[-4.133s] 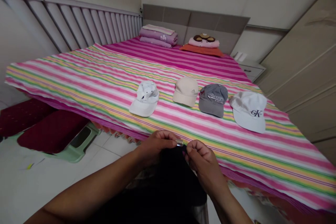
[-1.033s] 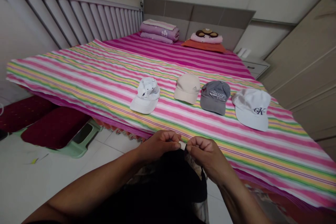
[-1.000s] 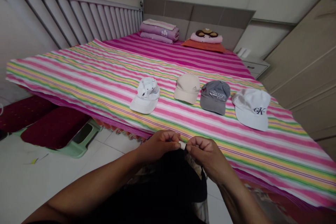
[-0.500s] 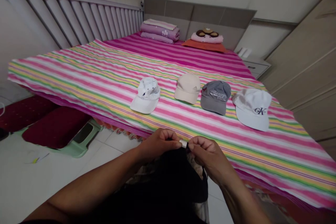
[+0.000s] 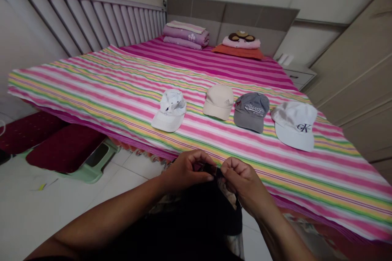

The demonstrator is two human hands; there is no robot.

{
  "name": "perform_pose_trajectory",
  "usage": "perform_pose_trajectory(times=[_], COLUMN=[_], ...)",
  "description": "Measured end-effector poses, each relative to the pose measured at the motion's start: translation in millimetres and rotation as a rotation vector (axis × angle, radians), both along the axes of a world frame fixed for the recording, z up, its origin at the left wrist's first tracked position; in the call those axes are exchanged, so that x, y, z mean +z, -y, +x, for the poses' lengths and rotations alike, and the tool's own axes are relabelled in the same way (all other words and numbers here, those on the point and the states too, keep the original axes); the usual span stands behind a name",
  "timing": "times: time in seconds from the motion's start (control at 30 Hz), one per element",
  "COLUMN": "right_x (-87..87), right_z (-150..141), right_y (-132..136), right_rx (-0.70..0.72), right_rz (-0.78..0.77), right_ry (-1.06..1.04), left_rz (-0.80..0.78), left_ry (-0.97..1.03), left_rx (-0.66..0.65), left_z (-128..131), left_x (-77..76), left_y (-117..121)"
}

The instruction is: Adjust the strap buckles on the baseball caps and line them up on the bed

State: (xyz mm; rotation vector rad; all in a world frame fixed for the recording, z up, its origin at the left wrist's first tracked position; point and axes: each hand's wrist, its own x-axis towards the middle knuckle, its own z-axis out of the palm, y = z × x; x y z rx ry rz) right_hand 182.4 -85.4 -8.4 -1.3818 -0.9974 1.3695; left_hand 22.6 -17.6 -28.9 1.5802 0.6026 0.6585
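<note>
In front of my body is a black cap (image 5: 225, 212), partly lost against dark clothing, with an opening along its right side. My right hand (image 5: 241, 177) pinches the end of its dark strap (image 5: 218, 171). From the other side, my left hand (image 5: 188, 171) holds the strap area between a bent index finger and a straight thumb, with a gap between them. A row of caps lies on the bed beyond: a white one with small marks (image 5: 170, 110), a beige one (image 5: 218, 102), a grey one with lettering (image 5: 251, 112) and a white CK one (image 5: 295, 124).
A striped sheet (image 5: 101, 77) covers the bed. Folded purple bedding (image 5: 185, 36) and an orange pillow (image 5: 237, 52) lie by the headboard (image 5: 202, 10). At left on the floor stands a green stool (image 5: 94, 167) with a red top. A nightstand (image 5: 298, 75) is at right.
My left thumb and index finger have spread apart, and the white tag they pinched is out of sight. Dark strap now shows between them. My right hand keeps its pinch nearly in place.
</note>
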Motion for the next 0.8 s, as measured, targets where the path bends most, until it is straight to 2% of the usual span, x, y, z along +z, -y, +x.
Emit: perform_pose_trajectory(times=[0.2,0.33,0.43,0.5,0.6,0.8], right_x=[4.4,4.6,7.3,9.4,9.9,2.5], right_z=[0,1,1,2,6,9], right_y=[3,4,4,4,3,0], right_rx=[-0.012,0.007,0.019,0.026,0.039,0.05], right_rz=[0.056,0.052,0.044,0.041,0.041,-0.011], right_ry=[0.144,0.154,0.167,0.179,0.177,0.062], left_rz=[0.759,1.133,1.345,1.425,1.458,1.335], left_ry=[-0.146,-0.179,-0.164,-0.175,-0.207,-0.215], left_rx=[0.049,0.074,0.111,0.13,0.095,-0.017], left_z=[-2,0,1,2,2,0], left_x=[-0.5,2.4,5.5,7.5,9.9,8.8], left_y=[-2,-3,-4,-4,-5,-7])
